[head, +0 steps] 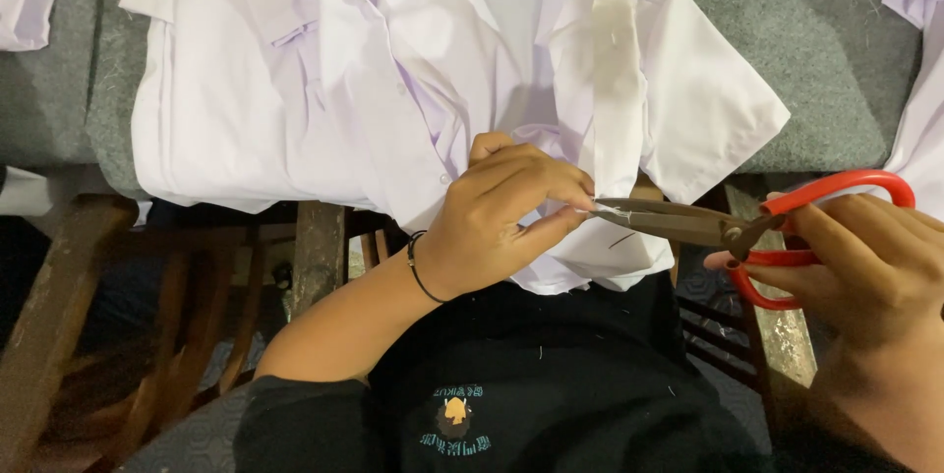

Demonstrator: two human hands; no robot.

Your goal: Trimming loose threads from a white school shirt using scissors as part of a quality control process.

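Left hand (501,212) pinching the edge of a pale lilac shirt (393,70) at its lower hem, right hand (865,257) gripping red-handled scissors (728,229) with blade tips touching the pinched fabric, shirt spread on grey tabletop (826,50).

Grey felt-covered worktable (826,50) across top, lint-flecked. Worn wooden frame legs (59,316) below left edge, dark wooden slats (708,321) lower right. Dim underneath, brighter light on tabletop. Floor not discernible.
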